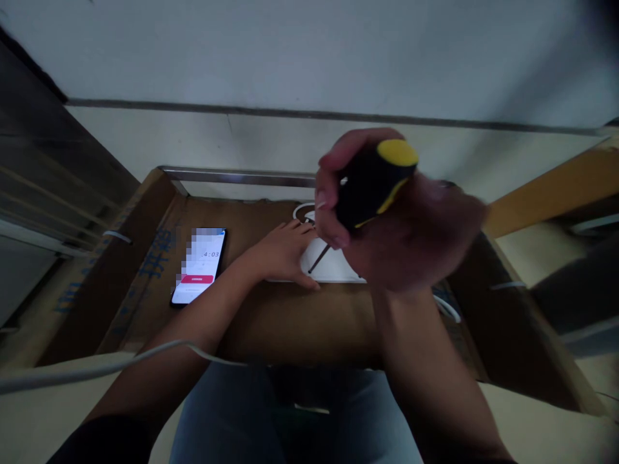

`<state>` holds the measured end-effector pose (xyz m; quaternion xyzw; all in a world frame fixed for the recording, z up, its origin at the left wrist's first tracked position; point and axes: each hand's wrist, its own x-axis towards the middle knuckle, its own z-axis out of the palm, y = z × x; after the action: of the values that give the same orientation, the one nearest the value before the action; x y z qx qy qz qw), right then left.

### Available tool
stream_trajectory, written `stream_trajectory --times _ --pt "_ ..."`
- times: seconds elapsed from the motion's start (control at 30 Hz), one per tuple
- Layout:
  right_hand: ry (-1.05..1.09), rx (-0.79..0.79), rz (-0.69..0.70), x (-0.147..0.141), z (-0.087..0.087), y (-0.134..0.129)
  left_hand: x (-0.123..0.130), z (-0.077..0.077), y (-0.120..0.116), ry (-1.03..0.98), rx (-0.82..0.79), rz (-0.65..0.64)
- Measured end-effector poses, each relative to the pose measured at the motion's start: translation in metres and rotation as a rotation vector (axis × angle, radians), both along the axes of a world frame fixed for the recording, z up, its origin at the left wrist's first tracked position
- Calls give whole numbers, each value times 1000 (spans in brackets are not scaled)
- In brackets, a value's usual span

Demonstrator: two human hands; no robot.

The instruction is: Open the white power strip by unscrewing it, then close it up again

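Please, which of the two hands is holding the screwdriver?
The right hand: it grips the black-and-yellow handle of the screwdriver. The left hand is lower in the picture, over the left part of the white object.

From afar I read matt cardboard in the box point(300, 322), glossy metal in the rail point(236, 176). The driver's grip point(365, 187) looks matt plastic, the block point(333, 265) smooth plastic, the jeans point(222, 419) cloth.

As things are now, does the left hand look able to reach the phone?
Probably yes: the phone lies face up beside the left forearm, which seems to cover only its edge in this view. The left hand, at the white piece, would have to draw back.
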<state>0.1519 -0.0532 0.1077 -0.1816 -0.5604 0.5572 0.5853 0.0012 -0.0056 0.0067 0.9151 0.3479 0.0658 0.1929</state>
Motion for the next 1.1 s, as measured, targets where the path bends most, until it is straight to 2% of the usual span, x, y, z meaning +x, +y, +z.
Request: stream_trajectory --times 0.1,0.23,0.3,0.47,0.6,0.7,0.87,0.93,1.03,1.1 --pt "31 76 -13 -1 -11 2 -1 2 1 2 -28 -15" --pt "112 122 -114 1 -24 7 -1 4 2 43 -23 -25" --pt "97 104 -129 4 -23 10 -1 4 2 52 -16 -40" --pt "32 49 51 8 -17 10 -4 -1 3 12 -14 -4" --pt "112 81 -19 5 -17 7 -5 -3 4 -50 -28 -17" --pt "100 92 -59 7 -17 8 -5 0 3 -179 -78 -26" --pt "43 61 150 13 -18 17 -4 10 0 -673 -272 -5" --pt "27 64 105 13 -21 20 -4 11 0 -784 -384 8" --pt "89 120 -41 12 -27 24 -3 8 2 -820 -492 2" --pt "135 121 -16 14 -29 24 -3 8 3 -827 -531 -23"
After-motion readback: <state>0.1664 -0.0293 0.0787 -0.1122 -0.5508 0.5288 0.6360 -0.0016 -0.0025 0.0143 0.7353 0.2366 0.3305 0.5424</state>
